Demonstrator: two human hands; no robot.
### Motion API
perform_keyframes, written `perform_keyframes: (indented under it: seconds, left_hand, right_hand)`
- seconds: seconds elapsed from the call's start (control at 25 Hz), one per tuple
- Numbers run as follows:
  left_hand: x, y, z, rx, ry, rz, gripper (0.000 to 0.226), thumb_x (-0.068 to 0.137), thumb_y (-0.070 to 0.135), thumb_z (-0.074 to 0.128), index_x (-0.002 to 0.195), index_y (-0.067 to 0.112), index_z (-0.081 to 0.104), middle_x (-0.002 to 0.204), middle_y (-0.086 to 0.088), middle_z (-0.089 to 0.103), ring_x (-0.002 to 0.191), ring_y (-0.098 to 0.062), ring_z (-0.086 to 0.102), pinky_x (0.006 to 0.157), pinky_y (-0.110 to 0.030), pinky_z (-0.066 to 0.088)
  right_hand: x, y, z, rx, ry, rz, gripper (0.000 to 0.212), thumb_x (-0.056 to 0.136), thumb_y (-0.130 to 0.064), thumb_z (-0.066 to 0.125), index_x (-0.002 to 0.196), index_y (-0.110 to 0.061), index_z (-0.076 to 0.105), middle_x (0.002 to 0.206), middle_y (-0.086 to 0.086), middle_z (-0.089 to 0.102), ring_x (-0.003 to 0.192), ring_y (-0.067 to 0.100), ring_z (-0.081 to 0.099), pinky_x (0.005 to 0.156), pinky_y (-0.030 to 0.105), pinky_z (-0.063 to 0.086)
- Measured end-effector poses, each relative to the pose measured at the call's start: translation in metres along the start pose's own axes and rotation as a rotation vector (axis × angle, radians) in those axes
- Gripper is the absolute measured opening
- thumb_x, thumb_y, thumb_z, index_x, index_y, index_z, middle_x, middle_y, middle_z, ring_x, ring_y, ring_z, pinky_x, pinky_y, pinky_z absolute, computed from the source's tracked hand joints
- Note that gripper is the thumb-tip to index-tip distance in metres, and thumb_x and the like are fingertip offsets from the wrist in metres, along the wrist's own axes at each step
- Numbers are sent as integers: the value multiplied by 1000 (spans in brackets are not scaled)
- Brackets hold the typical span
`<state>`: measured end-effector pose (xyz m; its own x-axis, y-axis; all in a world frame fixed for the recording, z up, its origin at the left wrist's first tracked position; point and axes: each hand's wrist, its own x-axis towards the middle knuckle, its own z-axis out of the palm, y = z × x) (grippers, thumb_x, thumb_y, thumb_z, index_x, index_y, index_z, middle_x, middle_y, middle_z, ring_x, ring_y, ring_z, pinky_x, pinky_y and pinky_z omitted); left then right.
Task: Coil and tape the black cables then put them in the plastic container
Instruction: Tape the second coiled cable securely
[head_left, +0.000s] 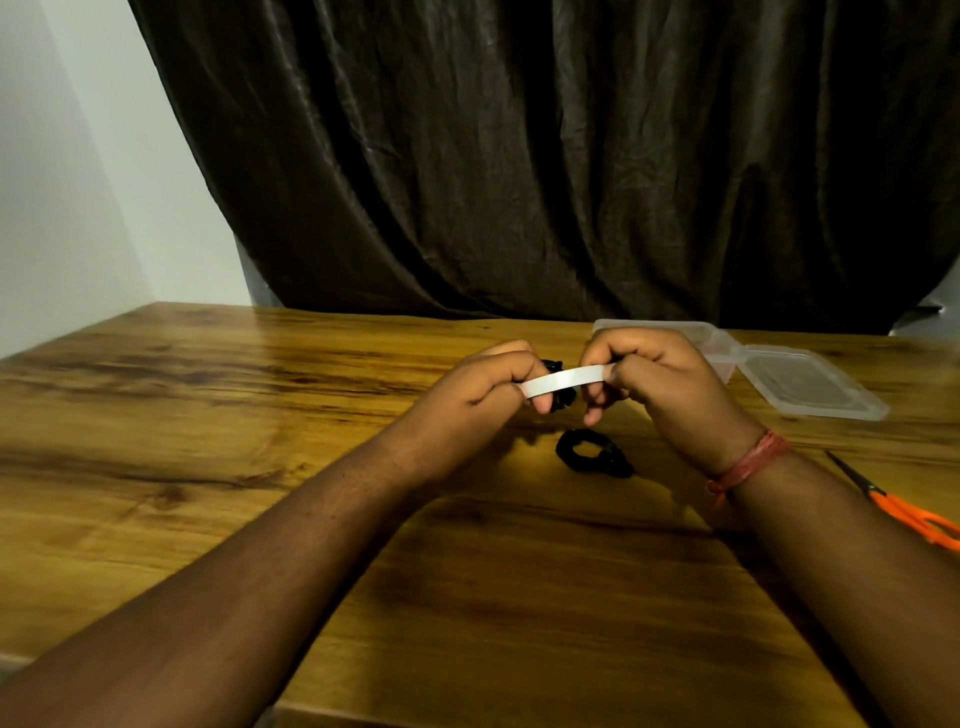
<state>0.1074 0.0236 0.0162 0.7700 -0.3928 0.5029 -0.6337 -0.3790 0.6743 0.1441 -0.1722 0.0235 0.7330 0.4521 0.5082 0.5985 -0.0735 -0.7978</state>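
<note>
A strip of white tape (566, 380) is stretched between my two hands above the table. My left hand (485, 392) pinches its left end and also holds a coiled black cable (563, 399), mostly hidden behind the fingers. My right hand (652, 382) pinches the tape's right end. A second black cable (595, 451) lies coiled on the wooden table just below the hands. The clear plastic container (724, 351) sits behind my right hand with its hinged lid (810, 387) folded open to the right.
Orange-handled scissors (906, 509) lie at the right edge of the table (260, 467). A dark curtain (519, 156) hangs behind the table's far edge, and a white wall stands at the left.
</note>
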Motion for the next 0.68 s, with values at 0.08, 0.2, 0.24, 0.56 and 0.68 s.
perform_keyframes:
  seconds: [0.08, 0.2, 0.24, 0.56, 0.68]
  left_hand:
    - [0, -2, 0, 21, 0, 2, 22, 91, 18, 44, 74, 25, 56, 83, 4, 49, 76, -2, 48, 67, -14, 36]
    - [1, -3, 0, 69, 1, 5, 22, 90, 20, 44, 72, 27, 54, 81, 3, 49, 77, -7, 47, 67, -25, 35]
    - [2, -3, 0, 66, 2, 3, 21, 88, 19, 45, 71, 27, 54, 81, 3, 49, 77, -9, 47, 67, -26, 36]
    - [3, -3, -2, 80, -24, 8, 20, 83, 14, 43, 69, 26, 50, 81, 2, 48, 77, -10, 45, 68, -30, 35]
    - [2, -2, 0, 34, -30, 1, 19, 81, 12, 45, 69, 25, 50, 79, 5, 47, 73, -3, 45, 64, -21, 35]
  right_hand:
    - [0, 0, 1, -7, -2, 7, 20, 74, -5, 42, 68, 0, 61, 65, 7, 58, 60, 25, 60, 57, 25, 51]
    - [0, 1, 1, -28, -5, 7, 21, 74, -6, 42, 69, -3, 62, 65, 5, 59, 59, 26, 61, 57, 27, 52]
    - [0, 1, 1, -27, -3, 7, 21, 74, -6, 42, 69, -3, 62, 65, 5, 59, 59, 25, 61, 57, 27, 52]
    - [0, 2, 3, -31, -12, 5, 20, 73, -6, 43, 69, 3, 60, 65, 8, 58, 59, 25, 61, 58, 27, 52]
    - [0, 1, 4, -13, -17, 0, 19, 74, -5, 43, 68, -1, 61, 65, 7, 59, 60, 24, 60, 57, 26, 52]
